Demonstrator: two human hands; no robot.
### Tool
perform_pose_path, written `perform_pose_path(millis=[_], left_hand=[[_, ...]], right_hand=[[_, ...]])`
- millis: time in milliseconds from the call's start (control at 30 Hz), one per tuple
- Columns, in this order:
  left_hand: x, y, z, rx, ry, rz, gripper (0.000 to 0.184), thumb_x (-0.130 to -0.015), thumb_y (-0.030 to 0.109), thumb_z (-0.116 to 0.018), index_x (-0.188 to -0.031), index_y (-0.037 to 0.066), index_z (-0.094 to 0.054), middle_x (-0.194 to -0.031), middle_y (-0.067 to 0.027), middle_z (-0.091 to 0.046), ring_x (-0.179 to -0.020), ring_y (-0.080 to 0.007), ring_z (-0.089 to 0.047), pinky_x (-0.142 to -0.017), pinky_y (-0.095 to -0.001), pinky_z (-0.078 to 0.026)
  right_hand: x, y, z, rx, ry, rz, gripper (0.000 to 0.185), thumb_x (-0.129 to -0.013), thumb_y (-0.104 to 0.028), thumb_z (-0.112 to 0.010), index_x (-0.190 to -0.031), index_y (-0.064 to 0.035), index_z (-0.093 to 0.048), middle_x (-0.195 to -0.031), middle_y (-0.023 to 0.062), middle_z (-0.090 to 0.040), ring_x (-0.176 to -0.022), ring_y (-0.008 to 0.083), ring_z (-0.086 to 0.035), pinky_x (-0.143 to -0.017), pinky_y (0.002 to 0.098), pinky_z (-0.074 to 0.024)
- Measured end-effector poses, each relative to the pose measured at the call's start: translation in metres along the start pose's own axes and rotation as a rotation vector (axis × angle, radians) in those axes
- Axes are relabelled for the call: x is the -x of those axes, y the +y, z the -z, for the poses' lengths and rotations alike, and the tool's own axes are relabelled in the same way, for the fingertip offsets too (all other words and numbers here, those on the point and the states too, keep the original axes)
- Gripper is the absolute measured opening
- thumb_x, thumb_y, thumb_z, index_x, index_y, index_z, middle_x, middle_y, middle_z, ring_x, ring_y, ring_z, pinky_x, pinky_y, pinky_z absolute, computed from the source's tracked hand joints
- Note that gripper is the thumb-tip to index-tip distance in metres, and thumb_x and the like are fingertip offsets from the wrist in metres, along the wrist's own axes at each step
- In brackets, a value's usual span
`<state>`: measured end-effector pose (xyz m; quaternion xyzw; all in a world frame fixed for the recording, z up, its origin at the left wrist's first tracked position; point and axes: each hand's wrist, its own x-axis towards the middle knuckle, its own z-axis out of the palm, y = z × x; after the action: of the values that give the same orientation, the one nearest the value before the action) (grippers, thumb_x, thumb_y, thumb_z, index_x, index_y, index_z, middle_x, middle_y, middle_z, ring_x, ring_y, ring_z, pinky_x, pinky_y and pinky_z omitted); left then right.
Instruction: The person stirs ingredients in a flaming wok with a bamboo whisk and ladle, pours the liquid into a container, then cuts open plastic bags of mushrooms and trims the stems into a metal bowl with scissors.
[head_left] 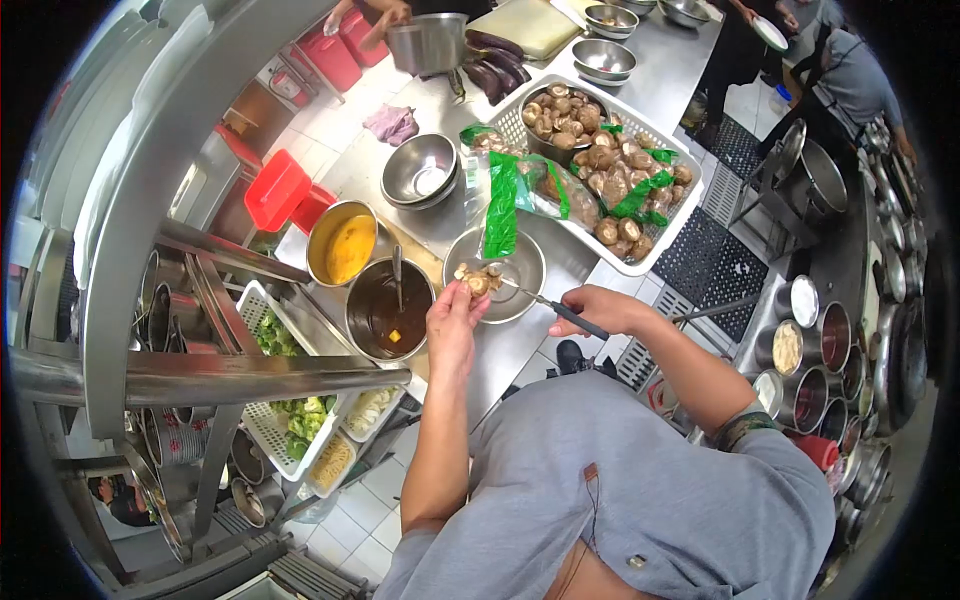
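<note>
Your left hand [454, 328] pinched the mushroom piece [478, 283] — likely light, soft, tearable, best held edgewise — right hand [598, 308] gripped the dark-handled tool [577, 318].

1. Steel pot [322, 228] of yellow liquid [352, 250]. Just beside it, dark-liquid pot [426, 292], utensil handle [398, 272] standing up out of it; small yellow piece [394, 335] in the liquid.
2. Nested steel bowls [418, 172]; crumpled mauve cloth [391, 124] near them.
3. Dark purple eggplants [505, 68], piled beside pale cutting board [530, 28].
4. White crate [262, 425], lower left: broccoli [305, 418] inside. Steel rail [285, 376] crosses in front.
5. Red tub [275, 190], left of the pots.
6. Floor right: black perforated mats [712, 255].
</note>
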<state>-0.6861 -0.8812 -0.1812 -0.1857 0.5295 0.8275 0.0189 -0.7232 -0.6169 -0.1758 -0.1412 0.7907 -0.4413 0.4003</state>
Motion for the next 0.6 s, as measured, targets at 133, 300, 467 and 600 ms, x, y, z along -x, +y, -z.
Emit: perform_pose_path(millis=[133, 300, 467, 600], left_hand=[[0.007, 0.006, -0.016, 0.007, 0.02, -0.029, 0.038, -0.104, 0.018, -0.056, -0.133, -0.007, -0.053, -0.112, -0.0113, -0.067, -0.096, -0.0158, -0.067, -0.087, -0.029, -0.057], [0.005, 0.0, -0.023, -0.009, 0.013, 0.018, 0.041, -0.104, 0.019, -0.056, -0.135, -0.007, -0.052, -0.113, -0.0127, -0.068, -0.096, -0.0166, -0.068, -0.087, -0.0296, -0.058], [0.007, 0.0, -0.026, 0.022, 0.029, -0.019, 0.04, -0.102, 0.019, -0.06, -0.131, -0.007, -0.053, -0.11, -0.0127, -0.068, -0.091, -0.0185, -0.069, -0.084, -0.0298, -0.06], [0.007, 0.004, -0.025, -0.012, 0.038, 0.01, 0.041, -0.103, 0.017, -0.058, -0.134, -0.008, -0.051, -0.109, -0.0115, -0.068, -0.093, -0.0167, -0.068, -0.087, -0.0312, -0.058]], right_hand=[[0.0, -0.008, 0.004, 0.002, -0.055, 0.052, 0.069, -0.075, -0.072, -0.074, -0.08, -0.0034, -0.067, -0.067, 0.0032, -0.057, -0.067, 0.0169, -0.056, -0.06, 0.0343, -0.0425], [-0.006, -0.009, 0.003, -0.002, -0.034, 0.073, 0.069, -0.075, -0.073, -0.074, -0.077, -0.0038, -0.067, -0.066, 0.0025, -0.057, -0.066, 0.0161, -0.056, -0.059, 0.0336, -0.0427], [-0.001, -0.019, 0.003, -0.094, -0.034, 0.018, 0.063, -0.075, -0.066, -0.079, -0.074, -0.0043, -0.068, -0.064, 0.0022, -0.059, -0.061, 0.0133, -0.058, -0.056, 0.0298, -0.045], [0.006, -0.026, 0.001, -0.086, -0.024, -0.039, 0.051, -0.079, -0.052, -0.083, -0.078, -0.0044, -0.067, -0.063, -0.0003, -0.06, -0.057, 0.0092, -0.06, -0.047, 0.0248, -0.0445]])
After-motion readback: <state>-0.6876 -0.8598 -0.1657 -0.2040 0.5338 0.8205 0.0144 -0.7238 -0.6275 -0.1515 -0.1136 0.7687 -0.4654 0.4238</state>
